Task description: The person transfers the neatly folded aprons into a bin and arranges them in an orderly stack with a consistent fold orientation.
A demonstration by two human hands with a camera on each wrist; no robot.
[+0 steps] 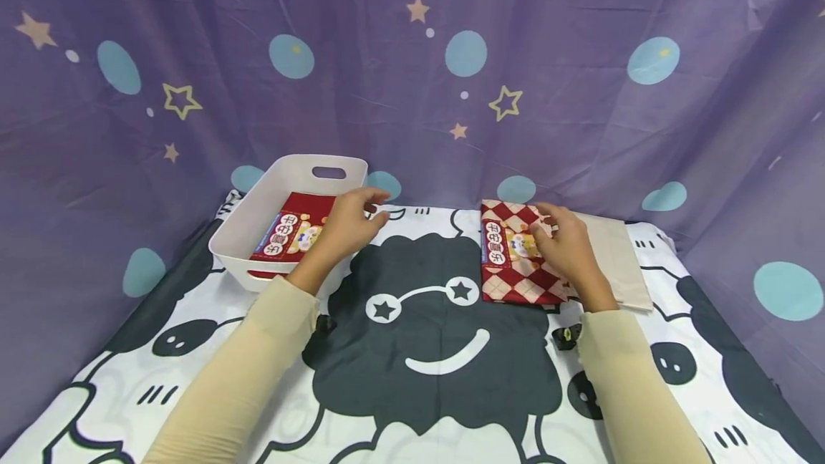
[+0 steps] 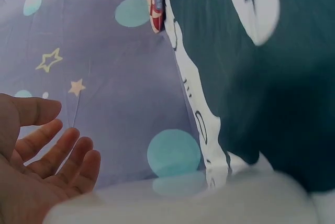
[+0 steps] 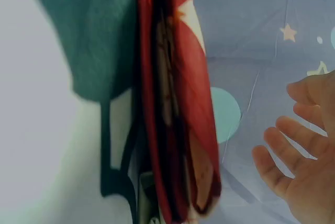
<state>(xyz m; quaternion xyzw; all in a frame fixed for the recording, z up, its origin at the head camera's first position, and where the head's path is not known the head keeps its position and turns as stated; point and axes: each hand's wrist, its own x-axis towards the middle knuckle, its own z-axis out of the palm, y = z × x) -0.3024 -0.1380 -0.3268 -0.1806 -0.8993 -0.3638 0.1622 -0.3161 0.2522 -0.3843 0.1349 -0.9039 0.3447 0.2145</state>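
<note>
My left hand [image 1: 351,224] hovers over the right side of a white plastic bin [image 1: 235,235], its fingers loosely bent around nothing. A folded red cloth item [image 1: 311,205] with a printed cartoon label lies inside that bin. Over on the right, my right hand [image 1: 572,249] is above a folded red-and-cream diamond-patterned cloth [image 1: 512,285] with a similar label, covering part of its right side. The right wrist view shows the layered edge of this folded cloth [image 3: 191,77], with the relaxed fingers apart from it.
A flat beige cloth [image 1: 621,263] lies just right of the patterned one. Close to my right sleeve is a small black object [image 1: 567,336]. The table wears a black-and-white cartoon cover [image 1: 438,392], and a purple curtain [image 1: 399,127] hangs behind it.
</note>
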